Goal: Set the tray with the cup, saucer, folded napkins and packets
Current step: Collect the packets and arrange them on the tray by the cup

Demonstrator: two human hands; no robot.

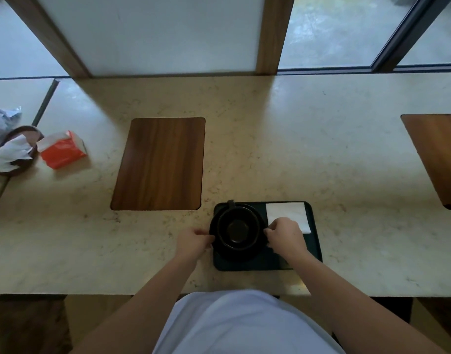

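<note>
1. Two hands on one black saucer (220, 251), pinching its opposite rims: left hand (193, 241) at left edge, right hand (285, 236) at right edge.
2. Between them, black cup (238, 229), upright on saucer, handle pointing away.
3. Beneath, dark tray (315, 241).
4. Just beyond right hand, white folded napkin (287, 213) lying flat.

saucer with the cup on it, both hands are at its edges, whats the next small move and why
Probably nudge the saucer a little right and set it flat, then let go. The left hand and right hand pinch its opposite edges, the cup sits on it, and its left edge appears to overhang the tray rim. A white napkin already lies on the right.
</note>
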